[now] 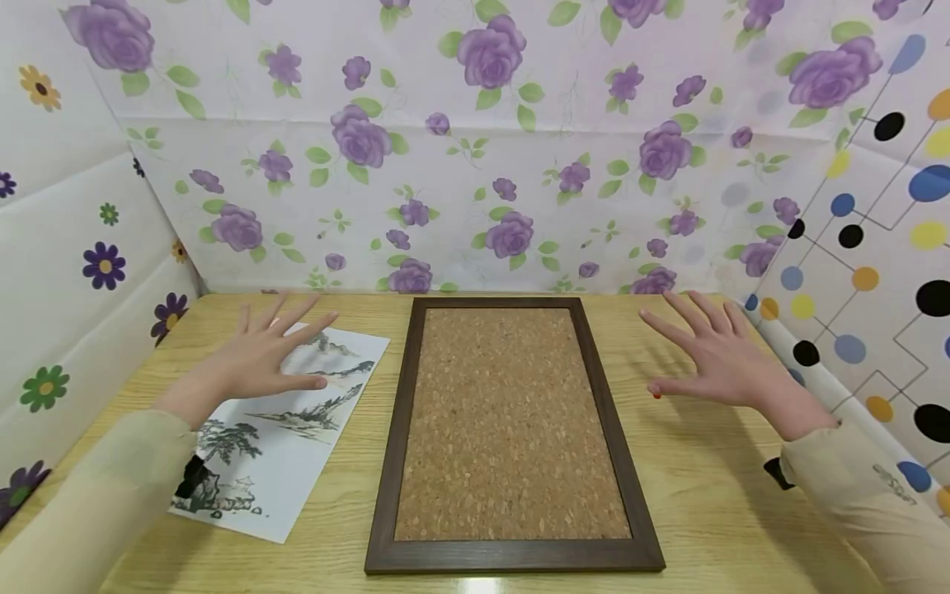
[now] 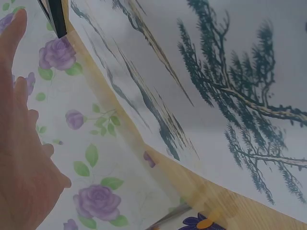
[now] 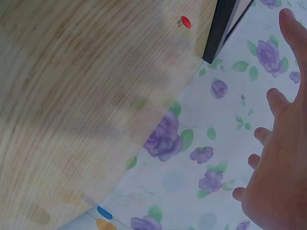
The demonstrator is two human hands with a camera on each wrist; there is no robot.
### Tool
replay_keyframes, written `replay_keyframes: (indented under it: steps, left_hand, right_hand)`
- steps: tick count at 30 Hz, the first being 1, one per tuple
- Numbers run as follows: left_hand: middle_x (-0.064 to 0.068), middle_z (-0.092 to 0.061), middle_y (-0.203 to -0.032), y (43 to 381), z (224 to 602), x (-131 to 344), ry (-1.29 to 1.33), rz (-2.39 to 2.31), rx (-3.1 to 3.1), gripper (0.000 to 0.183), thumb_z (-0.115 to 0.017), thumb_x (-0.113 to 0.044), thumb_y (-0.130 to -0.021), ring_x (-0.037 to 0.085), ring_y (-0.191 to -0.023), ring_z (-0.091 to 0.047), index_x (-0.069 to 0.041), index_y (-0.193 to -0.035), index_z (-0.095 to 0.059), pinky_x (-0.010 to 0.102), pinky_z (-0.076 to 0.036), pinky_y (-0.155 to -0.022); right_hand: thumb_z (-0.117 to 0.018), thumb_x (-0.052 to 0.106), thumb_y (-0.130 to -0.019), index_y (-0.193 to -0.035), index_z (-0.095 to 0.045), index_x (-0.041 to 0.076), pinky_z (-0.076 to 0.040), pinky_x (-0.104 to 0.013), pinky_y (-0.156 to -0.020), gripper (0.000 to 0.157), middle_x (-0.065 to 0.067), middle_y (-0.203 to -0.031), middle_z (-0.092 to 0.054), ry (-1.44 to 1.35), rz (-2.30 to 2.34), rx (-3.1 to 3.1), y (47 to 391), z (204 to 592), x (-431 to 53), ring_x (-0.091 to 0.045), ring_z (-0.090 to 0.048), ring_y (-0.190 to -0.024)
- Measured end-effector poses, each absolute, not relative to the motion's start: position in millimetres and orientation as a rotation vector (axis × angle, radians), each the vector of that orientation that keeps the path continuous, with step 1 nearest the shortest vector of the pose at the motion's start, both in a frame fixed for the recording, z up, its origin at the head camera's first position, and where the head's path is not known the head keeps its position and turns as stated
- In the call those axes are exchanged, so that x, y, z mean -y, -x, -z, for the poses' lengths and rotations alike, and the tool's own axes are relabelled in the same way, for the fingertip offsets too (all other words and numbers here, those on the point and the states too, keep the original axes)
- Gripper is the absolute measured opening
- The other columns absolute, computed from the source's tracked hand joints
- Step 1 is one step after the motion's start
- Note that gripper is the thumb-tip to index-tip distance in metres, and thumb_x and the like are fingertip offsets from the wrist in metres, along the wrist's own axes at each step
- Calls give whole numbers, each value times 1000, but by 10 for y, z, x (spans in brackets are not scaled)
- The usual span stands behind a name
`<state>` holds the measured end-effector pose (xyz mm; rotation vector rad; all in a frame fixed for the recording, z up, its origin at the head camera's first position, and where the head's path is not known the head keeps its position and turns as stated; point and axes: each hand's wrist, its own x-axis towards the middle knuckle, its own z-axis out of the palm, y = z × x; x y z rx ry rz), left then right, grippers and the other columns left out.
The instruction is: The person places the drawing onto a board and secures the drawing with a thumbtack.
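You are holding left hand (image 1: 260, 361) spread above landscape sheet (image 1: 297, 441), right hand (image 1: 726, 367) likewise near red pin (image 3: 185, 22); pin is needing careful touch.

Your spread left hand (image 1: 256, 360) is above a white sheet (image 1: 289, 458) showing dark green-grey pines and hills, lying slantwise on the tabletop (image 1: 337, 511). Beside it, your brown-framed cork board (image 1: 512, 421) lies flat, cork up. A red-headed pin (image 3: 186, 22) lies right of the board, near your spread right hand (image 1: 718, 363).

Rough cork board (image 1: 512, 421), smooth wooden frame (image 1: 512, 556), matt paper print (image 1: 293, 445), glossy wood-grain tabletop (image 1: 705, 495)
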<state>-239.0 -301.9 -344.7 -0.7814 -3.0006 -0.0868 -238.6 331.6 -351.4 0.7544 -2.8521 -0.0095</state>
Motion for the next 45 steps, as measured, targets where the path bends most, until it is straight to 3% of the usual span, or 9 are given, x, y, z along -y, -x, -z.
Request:
replay_keyframes:
  steps: [6,12,19,31,39,45]
  left_hand:
    - [8,-2,-169,2332,3464,3106,752,139,3005,94,-65,-62,-86,50,-151,8,-35,-160,-13,85,3,-105]
    - [13,-3,-168,2277,3481,3209,704,192,3029,94,-66,-59,-87,56,-149,-1,-33,-160,-13,84,-2,-106]
    - [15,-3,-168,2197,3514,3346,669,298,3043,95,-67,-54,-88,57,-148,-5,-34,-160,-10,82,-2,-108]
    - [18,-8,-166,2081,3671,3602,604,391,3090,95,-67,-51,-89,59,-141,-22,-30,-161,-9,80,-24,-101]
    - [31,-16,-160,2009,3765,3731,578,417,3066,97,-71,-47,-87,62,-137,-26,-16,-160,-16,81,-24,-101]
    - [35,-15,-158,1980,3825,3821,516,439,3095,100,-71,-47,-87,64,-135,-25,-16,-161,-12,82,-24,-99]
  right_hand:
    - [-70,63,-81,-158,-22,35,-6,-74,-114,95,-9,-167,-9,-749,-96,2871,2381,3606,-3346,-44,-7,-152]
    - [-74,59,-79,-158,-24,35,-9,-74,-114,96,-14,-163,-20,-736,-184,2880,2375,3670,-3365,-44,-10,-151]
    - [-72,59,-81,-158,-22,35,-11,-73,-112,95,-16,-162,-21,-740,-198,2885,2359,3730,-3383,-47,-13,-149]
    - [-71,59,-83,-158,-26,32,-18,-71,-108,92,-19,-159,-27,-743,-205,2906,2327,3818,-3374,-50,-23,-142]
    - [-67,64,-84,-157,-27,30,-30,-71,-98,90,-19,-150,-38,-737,-198,2957,2279,3863,-3353,-47,-34,-135]
    - [-66,66,-83,-157,-29,29,-39,-69,-90,91,-16,-145,-43,-749,-167,2966,2273,3901,-3358,-44,-40,-130]
